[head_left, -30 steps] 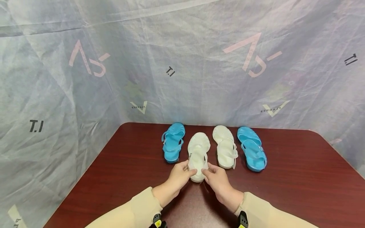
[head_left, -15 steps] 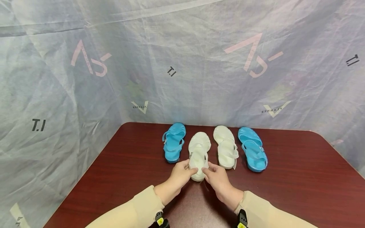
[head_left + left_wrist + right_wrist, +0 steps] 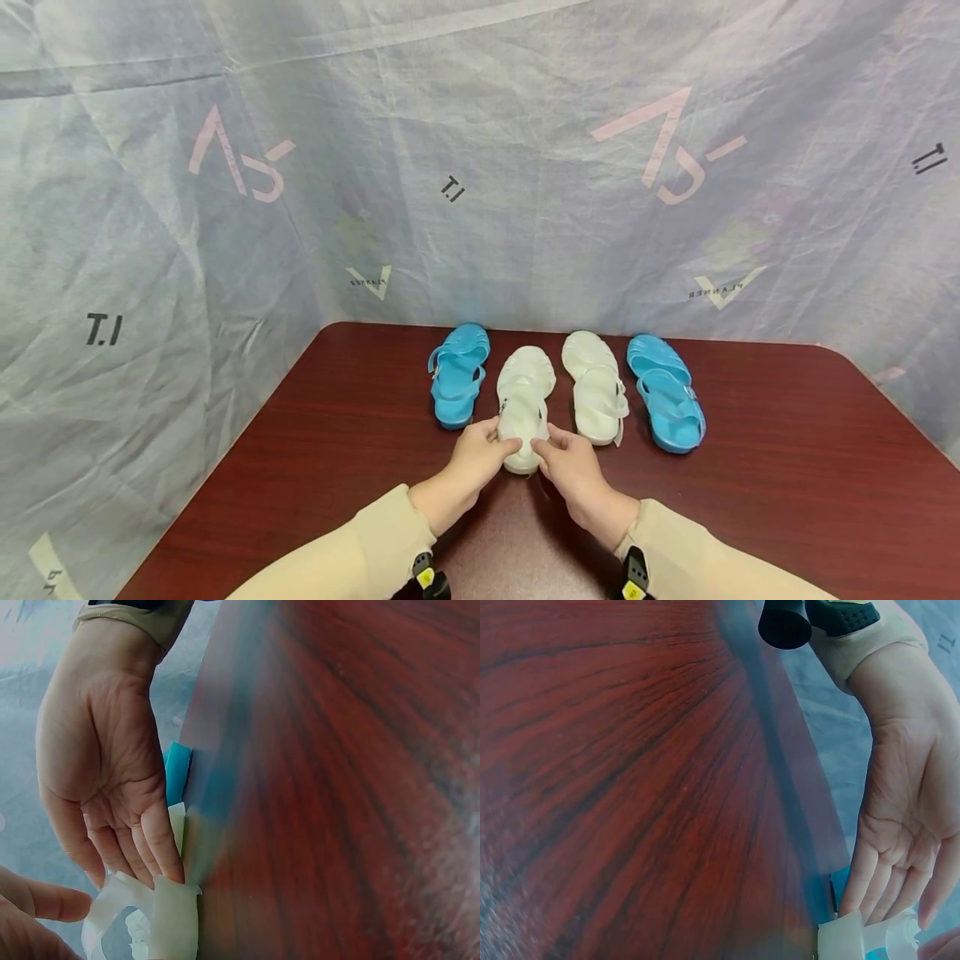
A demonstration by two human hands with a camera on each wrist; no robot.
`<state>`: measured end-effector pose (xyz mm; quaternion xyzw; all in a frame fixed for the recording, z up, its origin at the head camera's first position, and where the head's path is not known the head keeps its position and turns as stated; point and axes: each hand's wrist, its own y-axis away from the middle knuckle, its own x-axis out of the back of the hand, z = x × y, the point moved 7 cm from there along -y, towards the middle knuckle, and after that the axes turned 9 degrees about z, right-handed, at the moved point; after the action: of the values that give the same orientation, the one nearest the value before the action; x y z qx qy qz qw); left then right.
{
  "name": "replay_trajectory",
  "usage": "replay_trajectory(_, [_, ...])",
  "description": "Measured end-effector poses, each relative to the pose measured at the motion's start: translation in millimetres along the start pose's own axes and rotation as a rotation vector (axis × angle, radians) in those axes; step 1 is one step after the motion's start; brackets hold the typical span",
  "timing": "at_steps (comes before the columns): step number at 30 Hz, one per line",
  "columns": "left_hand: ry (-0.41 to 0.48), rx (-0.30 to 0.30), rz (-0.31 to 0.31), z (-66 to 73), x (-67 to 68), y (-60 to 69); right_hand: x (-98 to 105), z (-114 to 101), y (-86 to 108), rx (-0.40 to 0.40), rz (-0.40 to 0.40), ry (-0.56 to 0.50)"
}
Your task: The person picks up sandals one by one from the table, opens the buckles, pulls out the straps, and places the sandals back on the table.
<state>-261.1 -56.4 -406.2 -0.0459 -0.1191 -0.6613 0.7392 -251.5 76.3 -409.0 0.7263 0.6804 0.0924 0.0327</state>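
Both hands hold one white sandal (image 3: pixel 527 375) by its heel end, toe pointing away toward the back. My left hand (image 3: pixel 474 457) pinches the heel's left side, thumb on top and fingers along the outer edge. On the right side my right hand (image 3: pixel 576 471) does the same. In the left wrist view the left fingers touch the white heel strap (image 3: pixel 174 919); the right wrist view shows the right fingertips at the white heel (image 3: pixel 841 937). A second white sandal (image 3: pixel 596 400) lies just right of the held one, with its strap end sticking out.
One blue sandal (image 3: pixel 456 383) lies to the left of the white pair, another blue sandal (image 3: pixel 670 400) to the right. All stand near the back of the dark red wooden table (image 3: pixel 337 467). A grey printed cloth (image 3: pixel 525 208) hangs behind and at the left.
The held white sandal and both hands have shifted very slightly away, toward the back. The grip is the same, and the other sandals keep their places.
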Motion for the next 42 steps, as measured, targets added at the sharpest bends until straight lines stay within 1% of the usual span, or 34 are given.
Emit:
replay_trajectory(5, [0.001,-0.004,0.006,-0.2,-0.2,-1.3,0,0,-1.6,-0.007,-0.003,-0.012])
replay_trajectory(10, [-0.006,0.005,0.017,-1.0,0.5,-2.7,0,0,-1.8,-0.015,-0.01,-0.025])
replay_trajectory(21, [-0.009,0.002,0.009,0.3,-1.1,-4.5,1,2,-4.6,-0.028,-0.002,-0.031])
replay_trajectory(27, [-0.018,-0.013,0.007,1.7,-3.3,-7.8,2,1,-6.1,-0.025,0.001,-0.026])
replay_trajectory(31, [-0.02,-0.007,0.008,0.8,-4.1,-9.5,2,0,-7.3,-0.027,0.005,-0.027])
replay_trajectory(42, [-0.033,-0.014,0.025,1.7,-1.8,-10.8,0,-2,-10.5,-0.012,0.016,-0.02])
